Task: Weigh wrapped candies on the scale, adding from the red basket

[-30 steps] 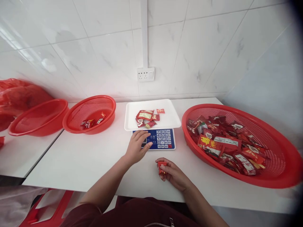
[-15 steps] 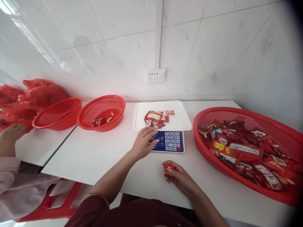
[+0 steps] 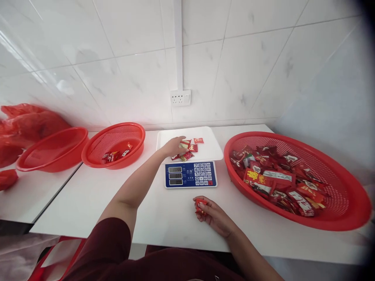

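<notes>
Three tubs [image 3: 356, 212], 1 scale [image 3: 190, 175], L hand [image 3: 175, 146] on pkts [image 3: 188, 155], grip unclear, R hand [image 3: 215, 216] clamped on red wrapper [image 3: 200, 204]

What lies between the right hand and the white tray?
In the head view, the scale's blue keypad panel lies nearest the white tray, then a bare strip of white table before the right hand.

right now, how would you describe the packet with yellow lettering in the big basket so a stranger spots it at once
Right of the scale is the largest red basket, heaped with wrapped packets. Near the heap's left front lies a red packet; its big yellow lettering sets it apart from the neighbour with a pale printed panel.
</notes>
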`<state>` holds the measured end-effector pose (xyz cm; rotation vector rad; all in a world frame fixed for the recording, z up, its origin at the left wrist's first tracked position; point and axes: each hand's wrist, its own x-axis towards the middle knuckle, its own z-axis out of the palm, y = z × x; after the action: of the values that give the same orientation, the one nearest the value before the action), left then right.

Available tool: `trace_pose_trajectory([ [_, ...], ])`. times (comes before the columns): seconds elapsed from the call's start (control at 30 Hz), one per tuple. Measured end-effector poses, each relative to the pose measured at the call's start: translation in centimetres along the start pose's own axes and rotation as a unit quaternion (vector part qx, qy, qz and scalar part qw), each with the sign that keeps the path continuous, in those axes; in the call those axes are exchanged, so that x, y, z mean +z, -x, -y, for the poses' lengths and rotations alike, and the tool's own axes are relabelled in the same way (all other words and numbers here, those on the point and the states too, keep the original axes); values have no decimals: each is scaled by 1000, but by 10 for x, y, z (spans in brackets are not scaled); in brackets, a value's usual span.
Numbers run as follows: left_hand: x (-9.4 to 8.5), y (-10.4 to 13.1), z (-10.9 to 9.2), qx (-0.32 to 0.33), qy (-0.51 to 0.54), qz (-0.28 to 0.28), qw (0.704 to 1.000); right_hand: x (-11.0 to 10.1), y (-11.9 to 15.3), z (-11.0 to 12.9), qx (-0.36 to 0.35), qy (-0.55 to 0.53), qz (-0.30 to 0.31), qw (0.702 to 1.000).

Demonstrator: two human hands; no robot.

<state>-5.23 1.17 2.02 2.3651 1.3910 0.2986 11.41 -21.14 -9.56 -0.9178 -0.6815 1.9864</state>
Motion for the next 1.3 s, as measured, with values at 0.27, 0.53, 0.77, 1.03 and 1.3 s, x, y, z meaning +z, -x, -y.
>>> trace_pose_trajectory([
  [0.27, -15, -1, 11, -21, 39, -13, 999, 1, -1, 0, -1, -2, 13, 1000],
  [0.53, -13, -7, 20, -10, 21, -28, 999, 1, -1, 1, -7, 2, 15, 1000],
  [0.77, 10, -20, -16, 116, -68, 9, 991, 3, 0, 0, -13, 8, 12, 1000],
  [1.03, 20, -36, -34, 145, -87, 37, 985, 5, 3, 2, -21, 21, 2, 1000],
  [1.3, -12, 2, -15, 73, 33, -46, 996, 6, 3, 2, -16, 32, 8, 999],
])
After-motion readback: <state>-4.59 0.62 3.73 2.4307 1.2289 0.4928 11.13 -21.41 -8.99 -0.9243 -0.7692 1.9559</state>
